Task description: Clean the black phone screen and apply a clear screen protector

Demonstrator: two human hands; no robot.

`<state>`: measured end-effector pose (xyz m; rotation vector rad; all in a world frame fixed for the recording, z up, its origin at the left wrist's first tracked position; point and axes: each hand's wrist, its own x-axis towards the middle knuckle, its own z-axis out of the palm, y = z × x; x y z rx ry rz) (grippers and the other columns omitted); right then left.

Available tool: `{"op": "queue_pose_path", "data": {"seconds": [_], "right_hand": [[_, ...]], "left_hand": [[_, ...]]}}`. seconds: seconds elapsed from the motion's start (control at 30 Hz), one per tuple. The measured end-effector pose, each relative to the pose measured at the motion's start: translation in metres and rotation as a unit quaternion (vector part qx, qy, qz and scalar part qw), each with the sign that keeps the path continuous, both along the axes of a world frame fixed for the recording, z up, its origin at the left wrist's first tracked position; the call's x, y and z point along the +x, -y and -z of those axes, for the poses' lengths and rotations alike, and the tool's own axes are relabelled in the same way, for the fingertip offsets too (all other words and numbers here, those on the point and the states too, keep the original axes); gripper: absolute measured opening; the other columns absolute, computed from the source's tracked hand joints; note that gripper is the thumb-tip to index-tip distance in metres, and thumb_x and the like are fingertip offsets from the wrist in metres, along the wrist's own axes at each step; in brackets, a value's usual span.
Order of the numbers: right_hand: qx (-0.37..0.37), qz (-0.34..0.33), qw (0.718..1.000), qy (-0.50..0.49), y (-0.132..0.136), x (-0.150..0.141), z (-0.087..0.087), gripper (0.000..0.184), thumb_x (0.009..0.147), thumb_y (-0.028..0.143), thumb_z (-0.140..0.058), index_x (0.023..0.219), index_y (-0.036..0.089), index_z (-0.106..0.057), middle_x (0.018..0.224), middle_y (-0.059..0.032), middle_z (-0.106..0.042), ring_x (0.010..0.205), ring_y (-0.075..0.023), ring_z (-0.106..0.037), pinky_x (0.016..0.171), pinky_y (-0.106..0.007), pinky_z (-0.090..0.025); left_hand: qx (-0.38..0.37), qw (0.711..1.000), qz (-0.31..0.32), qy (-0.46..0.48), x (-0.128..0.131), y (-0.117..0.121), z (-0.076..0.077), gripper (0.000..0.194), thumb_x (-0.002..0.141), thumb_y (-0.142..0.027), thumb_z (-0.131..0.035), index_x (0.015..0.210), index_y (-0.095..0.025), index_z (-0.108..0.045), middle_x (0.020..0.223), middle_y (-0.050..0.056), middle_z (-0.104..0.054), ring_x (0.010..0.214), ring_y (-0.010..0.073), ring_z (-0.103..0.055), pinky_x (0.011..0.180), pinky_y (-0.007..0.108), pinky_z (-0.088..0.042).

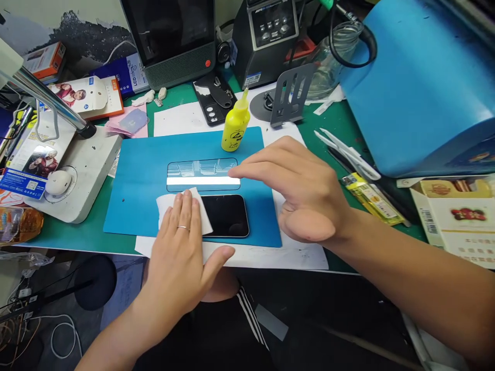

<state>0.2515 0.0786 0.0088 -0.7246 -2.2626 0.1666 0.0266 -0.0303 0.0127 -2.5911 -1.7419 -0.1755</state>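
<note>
My left hand point(180, 257) lies flat with fingers stretched out, pressing a white wipe point(204, 216) onto the left part of a phone point(228, 216). The phone's dark screen faces up, and its left end is hidden beneath wipe and fingers. Over the right side of the mat, my right hand point(305, 190) is open, fingers extended to the left. Its fingertips are at the right end of a clear, black-edged screen protector point(185, 169) with a white strip along it; whether they touch it I cannot tell. Behind the protector stands a yellow dropper bottle point(235, 126).
A blue mat point(135, 180) lies over white paper on the green table. Behind are a phone case point(214, 98), a grey stand point(292, 95) and a screen device point(174, 41). Tweezers point(350, 154) lie right, near a large blue machine point(421, 87). A lamp base point(85, 180) stands left.
</note>
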Motion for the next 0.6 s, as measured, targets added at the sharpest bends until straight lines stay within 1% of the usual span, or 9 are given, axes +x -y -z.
{"op": "queue_pose_path", "data": {"seconds": [0.07,0.17,0.23,0.27,0.3,0.37,0.43,0.5,0.6], "right_hand": [[0.002,0.006,1.0,-0.004,0.0,0.0,0.001,0.106,0.094,0.076,0.014,0.116,0.019,-0.073,0.105,-0.0129,-0.074,0.099,-0.0297,-0.066,0.091,-0.048,-0.048],[0.01,0.0,1.0,-0.012,0.0,-0.001,0.0,0.103,0.096,0.075,0.011,0.114,0.017,-0.073,0.104,-0.013,-0.076,0.099,-0.029,-0.067,0.091,-0.047,-0.049],[0.014,-0.015,1.0,-0.02,0.001,-0.002,0.0,0.099,0.099,0.073,0.006,0.112,0.015,-0.073,0.103,-0.0134,-0.077,0.098,-0.0279,-0.066,0.091,-0.046,-0.049],[0.015,-0.019,0.999,-0.026,0.001,-0.002,0.0,0.097,0.1,0.072,0.003,0.111,0.014,-0.073,0.103,-0.014,-0.077,0.097,-0.0274,-0.066,0.09,-0.045,-0.05],[0.016,-0.02,0.999,-0.033,0.001,-0.002,0.0,0.095,0.101,0.071,0.002,0.111,0.014,-0.073,0.103,-0.0145,-0.076,0.097,-0.0271,-0.066,0.09,-0.045,-0.05],[0.017,-0.015,0.999,-0.039,0.001,-0.002,0.001,0.095,0.101,0.071,0.001,0.112,0.014,-0.074,0.103,-0.0148,-0.076,0.098,-0.0273,-0.066,0.091,-0.045,-0.05],[0.013,-0.007,0.999,-0.029,0.001,-0.001,0.002,0.098,0.099,0.073,0.004,0.115,0.016,-0.074,0.104,-0.0137,-0.076,0.1,-0.0281,-0.067,0.092,-0.046,-0.05],[0.005,-0.002,1.0,-0.013,0.0,0.0,0.002,0.101,0.097,0.075,0.007,0.117,0.018,-0.074,0.106,-0.0127,-0.075,0.101,-0.0293,-0.067,0.093,-0.048,-0.05],[0.01,-0.013,1.0,-0.015,0.0,0.001,0.001,0.099,0.098,0.075,0.005,0.118,0.017,-0.073,0.107,-0.0132,-0.075,0.1,-0.0296,-0.067,0.091,-0.048,-0.05]], "left_hand": [[-0.004,1.0,0.006,-0.002,0.018,-0.004,0.008,0.095,0.106,-0.072,-0.023,0.163,0.003,-0.027,0.169,0.029,-0.031,0.161,0.0401,-0.027,0.126,0.057,-0.035],[-0.015,0.999,0.029,0.008,0.046,-0.007,0.015,0.101,0.103,-0.077,-0.017,0.16,0.005,-0.033,0.17,0.026,-0.032,0.161,0.038,-0.028,0.128,0.053,-0.033],[-0.013,0.999,0.046,0.012,0.057,-0.006,0.017,0.101,0.103,-0.077,-0.017,0.16,0.004,-0.035,0.171,0.024,-0.032,0.162,0.036,-0.027,0.13,0.049,-0.032],[-0.01,0.998,0.054,0.011,0.059,-0.005,0.017,0.1,0.103,-0.077,-0.018,0.16,0.003,-0.035,0.171,0.022,-0.031,0.162,0.035,-0.026,0.13,0.048,-0.031],[-0.006,0.998,0.062,0.009,0.057,-0.004,0.018,0.098,0.104,-0.076,-0.018,0.161,0.002,-0.036,0.171,0.021,-0.032,0.162,0.0343,-0.027,0.13,0.047,-0.031],[0.002,0.997,0.073,0.002,0.045,-0.001,0.016,0.094,0.106,-0.073,-0.018,0.16,0.001,-0.037,0.171,0.02,-0.033,0.161,0.034,-0.029,0.129,0.047,-0.033],[0.007,0.997,0.074,-0.01,0.024,-0.001,0.013,0.09,0.107,-0.07,-0.021,0.16,0.001,-0.037,0.17,0.021,-0.034,0.16,0.0353,-0.032,0.128,0.048,-0.035],[0.01,0.998,0.061,-0.026,0.0,-0.001,0.009,0.083,0.109,-0.064,-0.025,0.161,0.001,-0.035,0.17,0.022,-0.034,0.16,0.0359,-0.033,0.126,0.05,-0.037],[0.008,0.998,0.045,-0.041,-0.028,0.002,0.003,0.073,0.111,-0.055,-0.029,0.164,-0.003,-0.03,0.171,0.021,-0.034,0.16,0.0345,-0.032,0.125,0.051,-0.039]]}}
